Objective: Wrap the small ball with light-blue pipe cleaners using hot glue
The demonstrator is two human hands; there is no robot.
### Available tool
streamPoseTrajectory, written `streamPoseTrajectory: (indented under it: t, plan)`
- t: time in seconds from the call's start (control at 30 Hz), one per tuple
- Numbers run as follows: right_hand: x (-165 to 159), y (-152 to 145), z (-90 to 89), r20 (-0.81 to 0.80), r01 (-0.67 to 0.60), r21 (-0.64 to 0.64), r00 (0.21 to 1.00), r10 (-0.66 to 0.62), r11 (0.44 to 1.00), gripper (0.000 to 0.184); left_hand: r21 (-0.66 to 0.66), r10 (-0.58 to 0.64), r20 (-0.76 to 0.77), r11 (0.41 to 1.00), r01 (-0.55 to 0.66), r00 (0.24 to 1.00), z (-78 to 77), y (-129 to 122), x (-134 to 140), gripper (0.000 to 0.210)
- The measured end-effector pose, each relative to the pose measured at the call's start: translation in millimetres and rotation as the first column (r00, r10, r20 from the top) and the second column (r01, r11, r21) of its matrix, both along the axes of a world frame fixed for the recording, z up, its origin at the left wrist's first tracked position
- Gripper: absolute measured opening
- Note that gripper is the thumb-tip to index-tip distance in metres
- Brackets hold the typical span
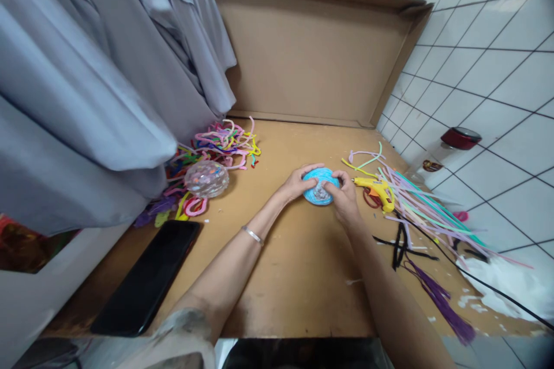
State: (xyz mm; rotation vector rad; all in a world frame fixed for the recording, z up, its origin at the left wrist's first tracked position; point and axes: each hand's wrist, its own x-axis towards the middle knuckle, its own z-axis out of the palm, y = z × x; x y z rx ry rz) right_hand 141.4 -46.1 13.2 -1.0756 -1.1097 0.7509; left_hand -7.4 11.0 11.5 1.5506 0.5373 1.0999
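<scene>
Hands: the blue disc [320,193] is gripped from both sides, with its left edge pinched by the left hand [299,183] and its right edge by the right hand [345,196]; both thumbs are laid on its upper face, and the fingers are curled about its rim.
Blue disc: it is held over the middle of the bench [281,277]; a round, ridged form is shown, with a greyish patch at the centre; whether the bench is touched by it cannot be told.
Left wrist: a silver bangle [252,234] is worn.
Glue gun: just right of the right hand, a yellow glue gun [375,191] is laid with its nozzle pointed left.
Right side: lilac and mint fuzzy strips [426,207] are spread beyond the glue gun; nearer, black strips [400,245] are crossed, and a purple tassel [433,288] is laid beside them.
Left side: a tangled heap of coloured strips [220,141] is piled at the far left, with a clear faceted container [206,179] set against it; a black phone [147,277] is placed nearer.
Far edge: a cardboard panel [303,57] is stood upright.
Surroundings: the left is draped with grey cloth [130,69]; the right is bounded by a tiled wall [497,69].
</scene>
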Motion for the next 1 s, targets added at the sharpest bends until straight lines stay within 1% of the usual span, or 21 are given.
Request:
streamPoseTrajectory:
  t: [0.03,0.1,0.27,0.37,0.5,0.6,0.67,0.73,0.87,1.0]
  plan:
    - [-1,-1,1.7,-0.009,0.012,-0.014,1.0,-0.013,1.0,0.037,0.034,0.016,-0.018,0.999,-0.015,1.0,-0.8,1,0,0.058]
    - [-3,-3,5.0,-0.026,0.034,-0.04,0.999,-0.035,0.999,0.038,0.058,0.033,-0.024,0.998,-0.031,0.999,-2.6,2,1,0.056]
    - [-7,-8,10.9,-0.1,0.031,-0.052,0.994,-0.036,0.998,0.042,0.006,0.048,0.056,0.999,-0.048,0.997,-8.0,3,3,0.054]
    - [-9,-9,13.3,-0.167,-0.002,-0.058,0.986,-0.008,0.998,0.043,-0.004,0.045,0.061,0.999,-0.045,0.997,-9.1,3,3,0.05]
    - [-9,-8,13.3,-0.207,-0.013,-0.054,0.978,0.002,0.998,0.046,-0.019,0.045,0.072,0.999,-0.044,0.996,-7.9,1,3,0.049]
    - [-10,-6,10.4,-0.219,-0.004,-0.025,0.976,-0.001,1.0,0.049,-0.07,0.04,0.138,0.997,-0.03,0.99,-5.1,-2,3,0.046]
    - [-11,-5,7.8,-0.225,0.005,-0.004,0.974,-0.005,1.0,0.05,-0.117,0.066,0.197,0.992,-0.044,0.978,-2.2,-4,4,0.042]
    - [-12,-4,5.4,-0.229,-0.002,0.007,0.973,0.003,1.0,0.05,-0.147,0.122,0.224,0.985,-0.09,0.967,1.1,-5,4,0.039]
    - [-14,-4,2.7,-0.253,-0.029,-0.003,0.967,0.028,1.0,0.051,-0.118,0.21,0.186,0.975,-0.19,0.96,6.4,-8,5,0.04]
    - [-14,-4,2.8,-0.295,-0.046,-0.012,0.955,0.041,0.999,0.053,-0.066,0.207,0.135,0.978,-0.2,0.969,8.0,-13,6,0.037]
